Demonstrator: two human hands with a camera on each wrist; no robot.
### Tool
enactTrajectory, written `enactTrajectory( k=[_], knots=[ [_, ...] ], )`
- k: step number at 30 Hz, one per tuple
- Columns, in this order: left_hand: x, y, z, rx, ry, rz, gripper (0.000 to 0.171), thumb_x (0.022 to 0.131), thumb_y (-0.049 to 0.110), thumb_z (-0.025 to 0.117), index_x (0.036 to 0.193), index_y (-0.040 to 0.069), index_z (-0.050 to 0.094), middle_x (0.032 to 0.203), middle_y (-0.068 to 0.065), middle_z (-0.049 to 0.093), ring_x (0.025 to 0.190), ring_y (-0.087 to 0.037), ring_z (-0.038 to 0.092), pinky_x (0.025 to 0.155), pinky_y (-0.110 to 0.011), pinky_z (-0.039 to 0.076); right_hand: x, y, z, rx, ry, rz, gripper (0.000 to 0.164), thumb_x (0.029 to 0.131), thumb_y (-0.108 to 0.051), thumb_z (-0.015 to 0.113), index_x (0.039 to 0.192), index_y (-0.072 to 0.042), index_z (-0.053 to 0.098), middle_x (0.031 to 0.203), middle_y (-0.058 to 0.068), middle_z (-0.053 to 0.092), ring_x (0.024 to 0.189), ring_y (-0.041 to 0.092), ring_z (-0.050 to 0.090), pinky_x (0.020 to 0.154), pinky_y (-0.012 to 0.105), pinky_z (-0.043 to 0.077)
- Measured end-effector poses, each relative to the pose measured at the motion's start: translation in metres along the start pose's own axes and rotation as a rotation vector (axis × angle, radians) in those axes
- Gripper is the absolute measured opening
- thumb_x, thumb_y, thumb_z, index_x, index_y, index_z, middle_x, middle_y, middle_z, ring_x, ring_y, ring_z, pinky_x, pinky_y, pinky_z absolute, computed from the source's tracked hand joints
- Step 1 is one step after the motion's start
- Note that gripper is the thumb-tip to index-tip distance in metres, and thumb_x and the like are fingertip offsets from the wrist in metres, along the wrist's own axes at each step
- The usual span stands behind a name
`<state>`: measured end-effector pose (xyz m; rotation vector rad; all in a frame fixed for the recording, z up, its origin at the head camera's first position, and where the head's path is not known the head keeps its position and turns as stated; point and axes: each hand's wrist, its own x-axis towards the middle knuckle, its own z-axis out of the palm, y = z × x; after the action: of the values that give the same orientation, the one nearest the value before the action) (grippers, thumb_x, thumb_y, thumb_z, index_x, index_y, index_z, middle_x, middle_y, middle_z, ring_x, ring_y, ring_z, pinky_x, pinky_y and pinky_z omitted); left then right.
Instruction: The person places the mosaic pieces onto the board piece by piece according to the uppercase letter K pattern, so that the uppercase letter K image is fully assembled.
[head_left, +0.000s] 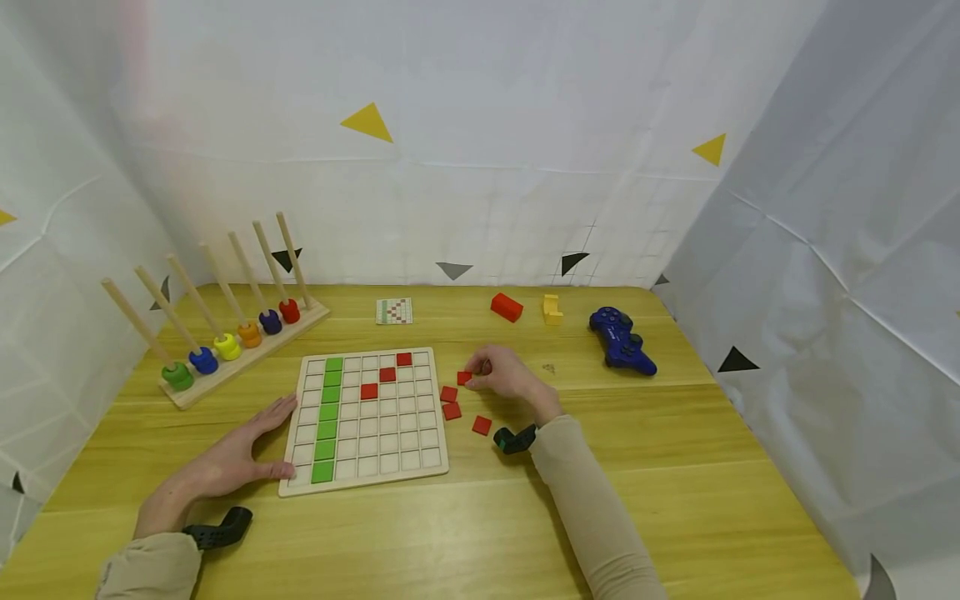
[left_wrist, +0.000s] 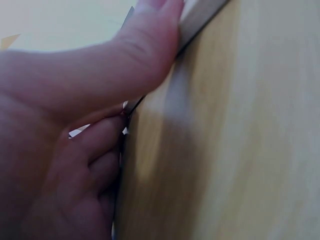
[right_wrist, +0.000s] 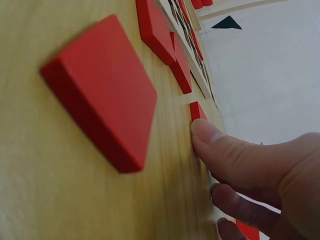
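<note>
A wooden grid board point(head_left: 375, 481) lies at centre left, with a column of green tiles point(head_left: 327, 429) and three red tiles on a diagonal. My left hand point(head_left: 225, 458) rests along its left edge, thumb on the near corner; the left wrist view shows the thumb point(left_wrist: 145, 55) against the board's side. To the right of the board, my right hand point(head_left: 506, 373) pinches a small red square tile point(head_left: 464, 378) between thumb and fingers, low over the table. More loose red tiles point(head_left: 451, 411) lie beside the board, one of them large in the right wrist view point(right_wrist: 102, 92).
Behind the board lies a small pattern card point(head_left: 394, 311). A peg stand with coloured rings point(head_left: 255, 354) stands at the left. A red block point(head_left: 507, 307), a yellow notched block point(head_left: 552, 310) and a blue game controller point(head_left: 622, 341) lie at the back right.
</note>
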<state>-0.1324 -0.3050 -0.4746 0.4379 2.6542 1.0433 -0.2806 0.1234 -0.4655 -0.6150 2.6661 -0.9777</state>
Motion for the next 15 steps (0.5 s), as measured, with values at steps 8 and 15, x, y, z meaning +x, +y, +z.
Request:
enactTrajectory(
  k=[8, 15],
  knots=[
    [0.000, -0.001, 0.001, 0.006, 0.007, 0.008, 0.104, 0.082, 0.046, 0.078, 0.161, 0.011, 0.019, 0.165, -0.026, 0.011, 0.146, -0.057, 0.010, 0.109, -0.076, 0.014, 0.000, -0.003, -0.001, 0.007, 0.005, -0.011, 0.018, 0.091, -0.019, 0.075, 0.107, -0.011, 0.073, 0.097, 0.000, 0.064, 0.089, 0.017, 0.056, 0.082, 0.031, 0.050],
    [0.000, 0.002, -0.001, -0.001, 0.004, 0.014, 0.104, 0.082, 0.045, 0.079, 0.160, 0.010, 0.020, 0.165, -0.026, 0.011, 0.146, -0.057, 0.009, 0.109, -0.076, 0.014, 0.000, -0.011, -0.005, -0.011, 0.013, -0.074, 0.022, 0.093, -0.019, 0.073, 0.111, -0.007, 0.072, 0.100, 0.002, 0.064, 0.090, 0.016, 0.058, 0.082, 0.030, 0.051]
  ],
)
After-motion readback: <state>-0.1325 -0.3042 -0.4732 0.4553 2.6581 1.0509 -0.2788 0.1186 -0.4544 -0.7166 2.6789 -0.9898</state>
